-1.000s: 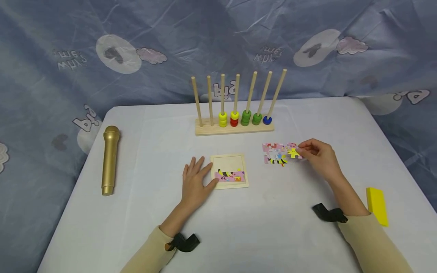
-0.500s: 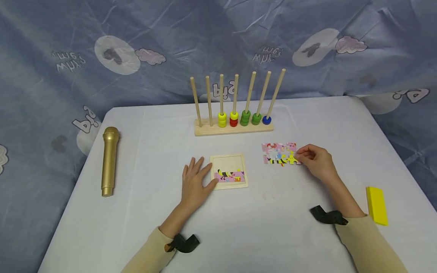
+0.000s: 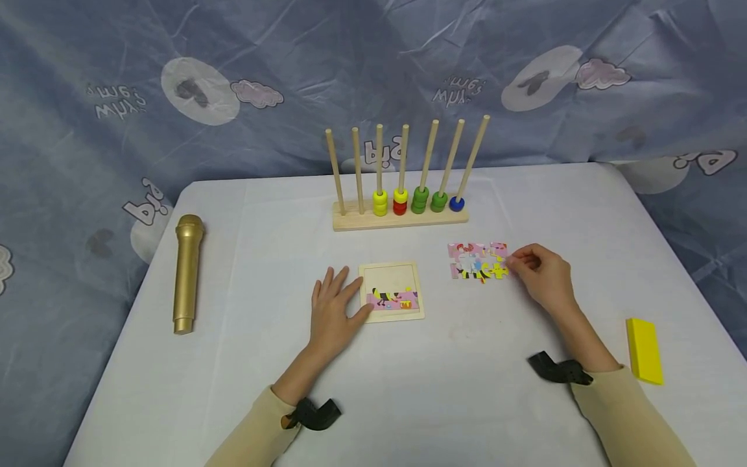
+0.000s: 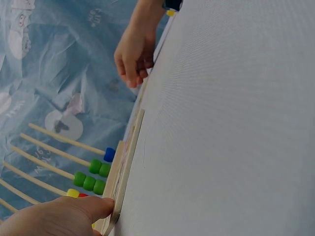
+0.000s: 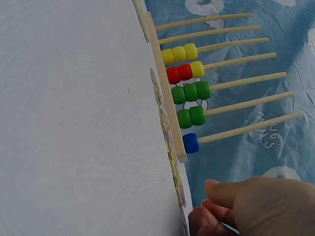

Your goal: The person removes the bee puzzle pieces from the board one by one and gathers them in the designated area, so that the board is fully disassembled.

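Note:
My left hand (image 3: 335,314) lies spread on the table, its thumb and index finger touching the left side of a square wooden puzzle tray (image 3: 388,267). A strip of pink and yellow bee-picture puzzle pieces (image 3: 403,301) lies along the tray's lower part. In the left wrist view, my thumb rests at the edge of the tray (image 4: 132,162). To the tray's right lies a joined group of picture puzzle pieces (image 3: 475,259). At this group's right edge is my right hand (image 3: 544,274), fingers loosely bent and thumb near the edge. Nothing shows between its fingertips; contact is unclear.
Behind the tray stands a wooden peg counting rack (image 3: 403,220) with coloured beads. A gold microphone (image 3: 188,275) lies at the left. A yellow block (image 3: 644,351) lies at the right near my sleeve. Patterned cloth (image 3: 350,84) hangs behind the white table (image 3: 262,233).
My right hand has set a yellow and pink puzzle piece into the right side of the group and let go of it. My left hand has stayed at the tray.

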A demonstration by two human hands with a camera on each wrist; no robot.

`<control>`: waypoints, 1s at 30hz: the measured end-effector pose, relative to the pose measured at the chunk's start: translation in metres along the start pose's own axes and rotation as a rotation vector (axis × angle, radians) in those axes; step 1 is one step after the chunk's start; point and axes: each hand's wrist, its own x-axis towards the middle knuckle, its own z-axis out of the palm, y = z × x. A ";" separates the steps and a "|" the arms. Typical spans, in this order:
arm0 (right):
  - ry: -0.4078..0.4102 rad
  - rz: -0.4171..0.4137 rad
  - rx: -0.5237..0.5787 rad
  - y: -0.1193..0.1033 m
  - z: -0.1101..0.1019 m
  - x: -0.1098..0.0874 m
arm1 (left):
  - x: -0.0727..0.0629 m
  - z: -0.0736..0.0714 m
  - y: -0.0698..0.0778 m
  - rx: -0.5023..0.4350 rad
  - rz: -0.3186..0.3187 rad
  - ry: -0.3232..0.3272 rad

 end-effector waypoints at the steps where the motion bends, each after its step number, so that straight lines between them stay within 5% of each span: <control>1: 0.013 0.010 0.011 -0.002 0.000 0.000 | 0.000 0.000 0.000 0.000 0.000 0.001; 6: 0.041 0.010 0.084 -0.018 0.002 0.000 | 0.000 -0.001 -0.001 0.005 0.010 0.011; 13: -0.059 -0.083 0.154 -0.059 0.022 -0.002 | 0.001 0.000 -0.002 0.001 0.016 0.009; 23: -0.439 -0.135 0.322 -0.136 0.069 -0.028 | 0.001 0.001 -0.004 0.012 0.016 0.007; 30: -0.536 -0.171 0.378 -0.157 0.095 -0.038 | 0.001 0.000 -0.005 0.015 0.013 0.003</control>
